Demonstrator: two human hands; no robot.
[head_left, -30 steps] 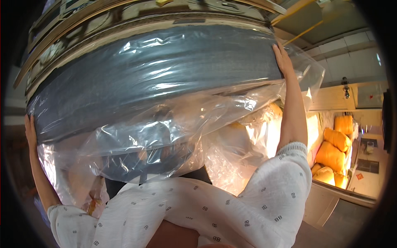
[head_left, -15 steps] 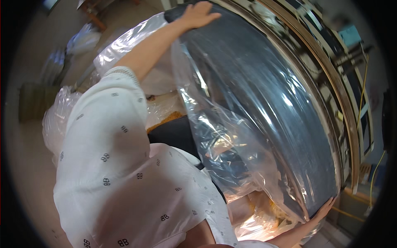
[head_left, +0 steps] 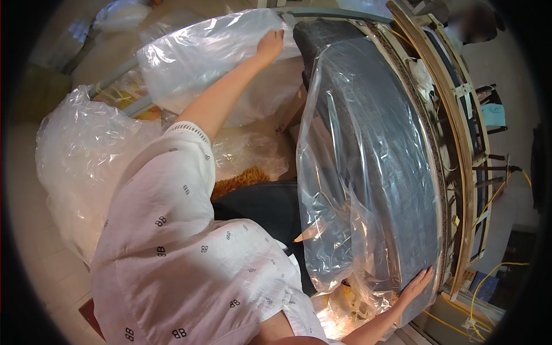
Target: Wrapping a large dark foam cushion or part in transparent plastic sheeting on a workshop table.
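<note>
Clear plastic film (head_left: 325, 236) lies over the dark grey upholstered furniture section (head_left: 325, 34), covering most of its face and sagging in loose folds off the side toward the person; the section's far end is bare. At the section's near end the right hand (head_left: 415, 286) rests open, fingers stretched over the film. Just left of the far end, the left hand (head_left: 270, 47) is curled against a separate-looking plastic sheet (head_left: 201, 54); whether it grips it, I cannot tell.

For good handling, the right palm should press flat as an anchor, with any left-hand pull slow and even along the section. Folds want smoothing outward, clear of the wooden rail (head_left: 428, 60) beyond its opposite side, a likely snag.
</note>
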